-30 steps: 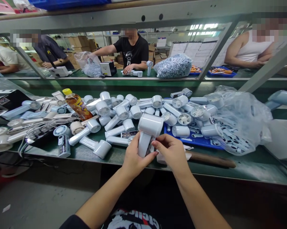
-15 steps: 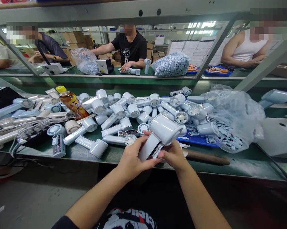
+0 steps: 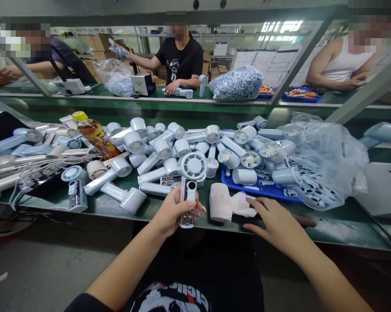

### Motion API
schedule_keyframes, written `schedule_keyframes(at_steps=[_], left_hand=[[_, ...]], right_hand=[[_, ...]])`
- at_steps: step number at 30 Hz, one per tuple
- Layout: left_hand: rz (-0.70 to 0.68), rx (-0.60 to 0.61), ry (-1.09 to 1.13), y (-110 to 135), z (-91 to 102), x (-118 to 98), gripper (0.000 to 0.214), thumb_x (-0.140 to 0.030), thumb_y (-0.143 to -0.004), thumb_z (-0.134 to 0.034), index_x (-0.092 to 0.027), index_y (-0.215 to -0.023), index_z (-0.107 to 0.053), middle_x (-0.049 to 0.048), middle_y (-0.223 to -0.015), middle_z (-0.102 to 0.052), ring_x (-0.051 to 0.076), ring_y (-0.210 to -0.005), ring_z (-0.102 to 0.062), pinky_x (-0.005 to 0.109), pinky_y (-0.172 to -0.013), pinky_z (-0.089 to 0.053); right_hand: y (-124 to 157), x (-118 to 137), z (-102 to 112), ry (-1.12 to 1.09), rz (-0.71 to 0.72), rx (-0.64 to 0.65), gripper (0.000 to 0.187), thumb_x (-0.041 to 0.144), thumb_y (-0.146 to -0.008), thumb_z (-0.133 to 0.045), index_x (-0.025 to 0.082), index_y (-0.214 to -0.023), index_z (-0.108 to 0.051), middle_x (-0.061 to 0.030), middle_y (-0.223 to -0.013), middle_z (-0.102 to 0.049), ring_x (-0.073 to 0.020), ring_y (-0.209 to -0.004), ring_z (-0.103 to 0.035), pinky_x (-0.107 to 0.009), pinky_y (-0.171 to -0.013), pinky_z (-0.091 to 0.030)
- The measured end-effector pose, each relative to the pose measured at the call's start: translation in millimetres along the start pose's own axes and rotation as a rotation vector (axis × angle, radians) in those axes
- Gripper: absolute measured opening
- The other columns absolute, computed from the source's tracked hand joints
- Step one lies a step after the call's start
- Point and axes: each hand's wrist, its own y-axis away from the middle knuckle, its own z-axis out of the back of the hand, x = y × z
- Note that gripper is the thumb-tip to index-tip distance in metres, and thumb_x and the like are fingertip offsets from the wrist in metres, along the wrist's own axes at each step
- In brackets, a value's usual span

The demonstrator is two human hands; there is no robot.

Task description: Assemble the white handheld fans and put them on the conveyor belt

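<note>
**Left grip closed round a handheld fan, right grip open beside a tissue roll.**

The left hand (image 3: 173, 211) wraps the handle of a pale blue handheld fan (image 3: 190, 184), which stands upright with its round head on top and circuitry showing through an opening in the handle. This fan is just left of the blue tray (image 3: 263, 192), in front of a heap of similar fans (image 3: 163, 149). The right hand (image 3: 275, 225) lies open, fingers spread and holding nothing, its fingertips (image 3: 256, 201) just by crumpled tissue (image 3: 243, 207) trailing from a tissue roll (image 3: 219, 201) in front of the tray. A clear plastic bag (image 3: 331, 167) of small parts slumps over the tray's right end; well left of the tray stands an amber drink bottle (image 3: 96, 139).
</note>
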Motion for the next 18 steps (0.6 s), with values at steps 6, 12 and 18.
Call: schedule_keyframes(at_steps=[6,12,18], left_hand=[[-0.059,-0.25,0.087,-18,-3.6,3,0.031,-0.043,-0.071,-0.063,-0.015,-0.077,-0.051,-0.0005,-0.064,-0.058,0.01,-0.046,-0.055,0.021,-0.043,-0.043],[-0.199,-0.444,-0.019,-22,-14.6,9,0.033,-0.05,-0.079,-0.051,-0.018,-0.088,-0.052,-0.0005,-0.07,-0.06,0.015,-0.067,-0.061,0.025,-0.059,-0.049],[-0.298,-0.498,-0.118,-27,-17.9,6,0.033,-0.05,-0.079,-0.051,-0.021,-0.094,-0.054,-0.0002,-0.088,-0.062,0.016,-0.092,-0.058,0.026,-0.082,-0.045]], right_hand=[[16,-6,-10,-0.171,-0.096,0.0,0.03,0.044,-0.082,-0.048,0.018,-0.093,-0.059,-0.0093,-0.074,-0.068,-0.025,-0.061,-0.063,-0.033,-0.051,-0.046],[22,70,4,-1.181,-0.346,-0.054,0.039,0.051,-0.087,-0.034,0.021,-0.068,-0.05,0.0003,-0.052,-0.053,-0.0135,-0.04,-0.048,-0.024,-0.037,-0.039],[14,102,-4,-1.404,-0.452,-0.077,0.039,0.054,-0.083,-0.044,0.019,-0.067,-0.051,0.0015,-0.052,-0.048,-0.0104,-0.042,-0.043,-0.023,-0.04,-0.037]])
